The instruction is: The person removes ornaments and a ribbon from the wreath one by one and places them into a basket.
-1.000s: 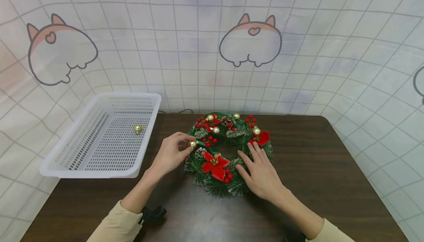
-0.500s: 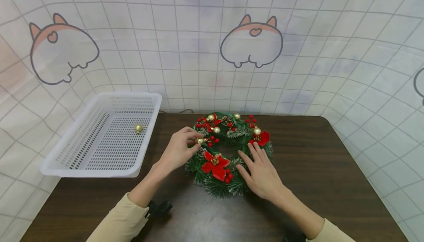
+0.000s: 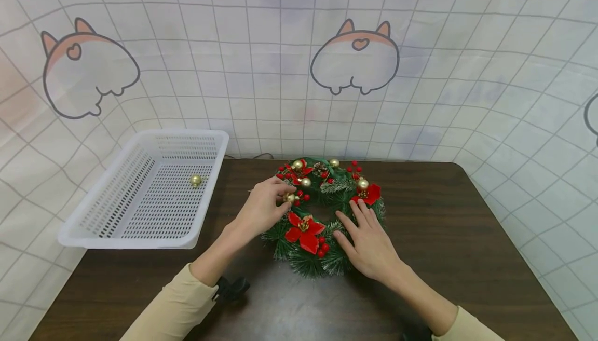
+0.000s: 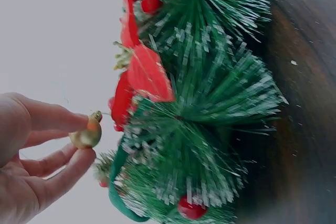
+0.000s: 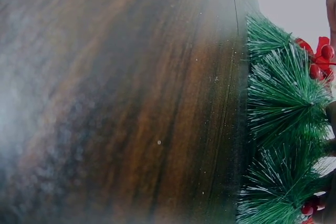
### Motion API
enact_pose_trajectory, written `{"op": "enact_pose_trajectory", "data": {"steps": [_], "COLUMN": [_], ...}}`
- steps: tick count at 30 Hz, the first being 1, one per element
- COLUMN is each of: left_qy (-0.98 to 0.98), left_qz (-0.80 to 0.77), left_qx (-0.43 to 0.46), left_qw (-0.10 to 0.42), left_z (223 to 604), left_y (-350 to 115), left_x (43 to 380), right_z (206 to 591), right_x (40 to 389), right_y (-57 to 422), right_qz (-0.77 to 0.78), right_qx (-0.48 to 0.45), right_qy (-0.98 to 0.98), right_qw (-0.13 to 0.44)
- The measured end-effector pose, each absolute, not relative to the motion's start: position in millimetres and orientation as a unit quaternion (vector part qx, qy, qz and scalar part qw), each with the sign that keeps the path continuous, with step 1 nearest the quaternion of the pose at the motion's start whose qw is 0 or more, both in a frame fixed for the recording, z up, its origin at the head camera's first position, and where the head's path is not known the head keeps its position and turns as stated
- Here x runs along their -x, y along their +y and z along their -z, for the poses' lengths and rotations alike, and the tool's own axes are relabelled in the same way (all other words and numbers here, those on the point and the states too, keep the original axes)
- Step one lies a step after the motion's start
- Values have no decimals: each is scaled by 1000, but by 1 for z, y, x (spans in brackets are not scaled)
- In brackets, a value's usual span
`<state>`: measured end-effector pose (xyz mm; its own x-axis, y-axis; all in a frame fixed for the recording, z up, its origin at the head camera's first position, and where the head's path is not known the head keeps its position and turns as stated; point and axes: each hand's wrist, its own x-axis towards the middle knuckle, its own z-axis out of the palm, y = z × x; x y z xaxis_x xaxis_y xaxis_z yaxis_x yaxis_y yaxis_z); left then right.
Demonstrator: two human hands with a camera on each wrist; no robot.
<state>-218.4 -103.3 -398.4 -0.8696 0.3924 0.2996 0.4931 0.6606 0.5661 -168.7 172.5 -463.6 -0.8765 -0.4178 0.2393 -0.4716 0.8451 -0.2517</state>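
Observation:
A green Christmas wreath [image 3: 306, 264] with red poinsettias, berries, pine cones and gold baubles lies on the table. Between thumb and fingers my left hand [image 3: 263, 206] pinches a small gold bauble [image 4: 86, 134] over the wreath's left side. In the left wrist view the bauble's cap points toward the greenery, beside a red poinsettia [image 4: 149, 74]. My right hand [image 3: 371, 247] rests on the wreath's right side with fingers spread, its fingertips near another red poinsettia [image 3: 370, 194]. Only slivers of the right hand show in the right wrist view.
A white perforated basket [image 3: 128, 243] stands on the left of the dark wooden table [image 3: 448, 237], with one gold bauble [image 3: 195, 180] inside. A white grid-patterned curtain [image 3: 261, 71] hangs behind the table. A black wrist strap [image 3: 231, 289] sits below the left forearm.
My left hand has moved right and slightly away from me with the bauble, from the wreath's outer left edge to above its left side. The right hand has stayed in place.

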Motion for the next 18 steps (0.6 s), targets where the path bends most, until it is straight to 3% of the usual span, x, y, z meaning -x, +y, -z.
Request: {"op": "enact_pose_trajectory", "data": {"steps": [18], "left_qy": [-928], "left_qz": [284], "left_qx": [231], "left_qw": [72], "left_z": [390], "left_y": [-84], "left_x": [227], "right_z": [464], "right_x": [169], "right_y": [173], "right_qz": [-152], "right_qx": [-231], "right_qy": [-957], "right_qw": [85]}}
